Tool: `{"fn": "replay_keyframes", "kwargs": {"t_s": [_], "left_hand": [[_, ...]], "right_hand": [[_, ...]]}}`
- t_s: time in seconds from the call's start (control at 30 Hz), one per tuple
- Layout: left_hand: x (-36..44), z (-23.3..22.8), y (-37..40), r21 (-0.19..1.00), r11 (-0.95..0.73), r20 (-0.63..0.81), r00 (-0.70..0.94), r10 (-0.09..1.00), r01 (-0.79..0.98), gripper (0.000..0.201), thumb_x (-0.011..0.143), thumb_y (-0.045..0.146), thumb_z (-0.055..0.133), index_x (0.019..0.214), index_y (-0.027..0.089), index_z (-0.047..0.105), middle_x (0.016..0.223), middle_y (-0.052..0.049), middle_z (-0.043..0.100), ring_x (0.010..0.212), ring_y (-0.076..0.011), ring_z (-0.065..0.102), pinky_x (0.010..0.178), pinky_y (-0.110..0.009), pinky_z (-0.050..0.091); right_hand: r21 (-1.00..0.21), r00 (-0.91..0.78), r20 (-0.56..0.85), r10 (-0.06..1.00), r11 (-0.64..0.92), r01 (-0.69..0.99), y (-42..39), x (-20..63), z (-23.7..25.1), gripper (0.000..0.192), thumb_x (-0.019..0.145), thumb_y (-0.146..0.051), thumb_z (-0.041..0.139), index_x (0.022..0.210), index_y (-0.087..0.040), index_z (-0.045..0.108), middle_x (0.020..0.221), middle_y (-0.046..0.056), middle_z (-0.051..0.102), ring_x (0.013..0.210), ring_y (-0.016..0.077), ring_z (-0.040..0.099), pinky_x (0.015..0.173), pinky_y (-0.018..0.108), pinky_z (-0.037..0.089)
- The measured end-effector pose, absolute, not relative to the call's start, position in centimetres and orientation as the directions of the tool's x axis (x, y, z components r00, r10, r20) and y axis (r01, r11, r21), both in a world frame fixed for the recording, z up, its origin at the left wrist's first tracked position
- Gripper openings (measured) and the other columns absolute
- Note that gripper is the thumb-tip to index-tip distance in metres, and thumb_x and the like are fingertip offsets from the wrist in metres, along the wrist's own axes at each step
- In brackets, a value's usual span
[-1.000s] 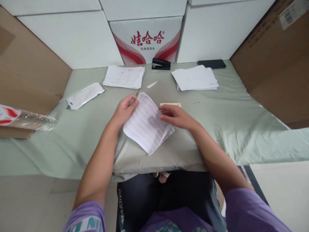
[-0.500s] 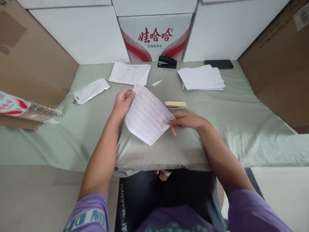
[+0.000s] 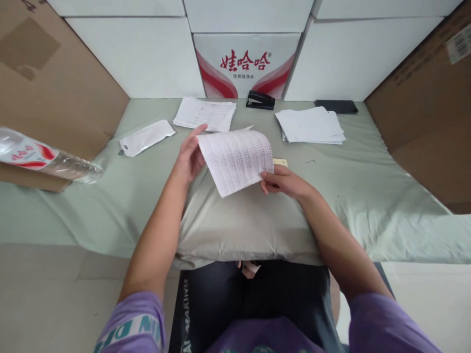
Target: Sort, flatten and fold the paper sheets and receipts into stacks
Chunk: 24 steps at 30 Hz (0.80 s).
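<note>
Paper is up, right hand pinching it, grip of left hand unclear, stacks already flanking the black stapler.

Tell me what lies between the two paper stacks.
Head view: a black stapler, toward the back, and a white scrap peeking out behind the held paper.

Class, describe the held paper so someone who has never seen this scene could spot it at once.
Start at the white boxes, then drop to the green cloth before them. In its middle, between left hand and right hand, is the printed paper. Unlike the left pile and right pile of paper beyond, it is held and curved.
</note>
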<state>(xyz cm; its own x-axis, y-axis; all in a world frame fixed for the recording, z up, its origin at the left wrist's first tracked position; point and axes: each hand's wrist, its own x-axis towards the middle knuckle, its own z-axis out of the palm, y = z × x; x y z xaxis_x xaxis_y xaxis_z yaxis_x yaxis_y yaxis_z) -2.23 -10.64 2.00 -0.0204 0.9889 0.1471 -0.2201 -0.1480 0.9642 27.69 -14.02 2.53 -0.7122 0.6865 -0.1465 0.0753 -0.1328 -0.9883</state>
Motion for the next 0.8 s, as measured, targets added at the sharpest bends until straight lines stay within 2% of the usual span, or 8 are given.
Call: {"fn": "replay_keyframes", "kwargs": {"t_s": [0.07, 0.13, 0.23, 0.3, 0.43, 0.63, 0.73, 0.8], "left_hand": [[-1.6, 2.2, -11.0, 0.96, -0.185, 0.184, -0.024, 0.983, -0.211, 0.083, 0.071, 0.072, 0.075, 0.139, 0.028, 0.055, 0.1, -0.006, 0.07, 0.107, -0.03, 0.069, 0.083, -0.037, 0.054], [-1.2, 2.5, -11.5, 0.946, -0.242, 0.239, -0.039, 0.97, -0.214, 0.087, 0.069, 0.075, 0.075, 0.14, 0.03, 0.053, 0.105, -0.007, 0.07, 0.114, -0.0326, 0.067, 0.087, -0.039, 0.053], [-1.1, 3.1, -12.1, 0.928, -0.306, 0.303, -0.048, 0.952, -0.214, 0.077, 0.073, 0.075, 0.071, 0.132, 0.028, 0.06, 0.112, -0.009, 0.071, 0.118, -0.0348, 0.065, 0.088, -0.041, 0.054], [-1.3, 3.4, -12.4, 0.928, -0.319, 0.313, -0.058, 0.948, -0.193, 0.065, 0.077, 0.071, 0.069, 0.123, 0.025, 0.064, 0.11, -0.01, 0.072, 0.118, -0.0356, 0.065, 0.087, -0.043, 0.056], [-1.6, 3.5, -12.6, 0.937, -0.313, 0.305, -0.076, 0.949, -0.157, 0.058, 0.078, 0.063, 0.072, 0.118, 0.022, 0.066, 0.107, -0.011, 0.072, 0.12, -0.0372, 0.065, 0.087, -0.046, 0.058], [-1.1, 3.4, -12.5, 0.946, -0.294, 0.279, -0.121, 0.953, -0.133, 0.058, 0.077, 0.057, 0.077, 0.122, 0.021, 0.065, 0.111, -0.012, 0.073, 0.121, -0.0377, 0.065, 0.096, -0.051, 0.056], [-1.2, 3.6, -12.6, 0.957, -0.254, 0.243, -0.092, 0.966, -0.138, 0.053, 0.078, 0.052, 0.077, 0.119, 0.02, 0.067, 0.109, -0.013, 0.074, 0.119, -0.0379, 0.066, 0.096, -0.052, 0.056], [-1.4, 3.9, -12.9, 0.976, -0.186, 0.187, -0.005, 0.982, -0.114, 0.048, 0.076, 0.048, 0.08, 0.113, 0.018, 0.07, 0.104, -0.013, 0.075, 0.114, -0.038, 0.068, 0.093, -0.051, 0.057]], "right_hand": [[-0.993, -0.677, -0.113, 0.727, -0.104, 0.054, -14.4, 26.9, 2.3, 0.048, 0.097, -0.056, 0.055, 0.069, -0.017, 0.059, 0.052, -0.003, 0.05, 0.044, 0.0064, 0.03, 0.046, 0.025, 0.022], [-0.992, -0.695, -0.126, 0.708, -0.096, 0.082, -15.0, 26.0, 2.1, 0.048, 0.098, -0.056, 0.053, 0.071, -0.017, 0.06, 0.049, -0.005, 0.047, 0.043, 0.0068, 0.031, 0.046, 0.025, 0.023], [-0.981, -0.727, -0.192, 0.66, -0.1, 0.169, -15.6, 24.9, 1.8, 0.046, 0.098, -0.055, 0.051, 0.076, -0.017, 0.061, 0.048, -0.005, 0.048, 0.042, 0.0081, 0.036, 0.047, 0.026, 0.027], [-0.976, -0.696, -0.216, 0.685, -0.132, 0.172, -15.8, 24.5, 1.4, 0.041, 0.097, -0.054, 0.052, 0.08, -0.018, 0.06, 0.052, -0.004, 0.054, 0.042, 0.0084, 0.038, 0.046, 0.026, 0.027], [-0.971, -0.641, -0.239, 0.729, -0.187, 0.149, -15.8, 24.3, 1.0, 0.033, 0.096, -0.05, 0.052, 0.088, -0.018, 0.057, 0.056, -0.004, 0.058, 0.04, 0.0085, 0.04, 0.045, 0.026, 0.028], [-0.961, -0.694, -0.272, 0.667, -0.15, 0.233, -15.8, 24.7, 2.2, 0.031, 0.095, -0.047, 0.054, 0.089, -0.018, 0.059, 0.064, -0.001, 0.063, 0.047, 0.0092, 0.046, 0.047, 0.025, 0.032], [-0.946, -0.727, -0.295, 0.62, -0.081, 0.315, -15.6, 25.4, 2.8, 0.033, 0.092, -0.048, 0.061, 0.081, -0.017, 0.062, 0.064, -0.001, 0.061, 0.052, 0.0098, 0.049, 0.05, 0.024, 0.034], [-0.958, -0.722, -0.252, 0.645, -0.059, 0.281, -15.4, 25.9, 2.9, 0.038, 0.089, -0.052, 0.065, 0.075, -0.017, 0.06, 0.059, -0.002, 0.054, 0.053, 0.0092, 0.045, 0.05, 0.024, 0.032]]}}
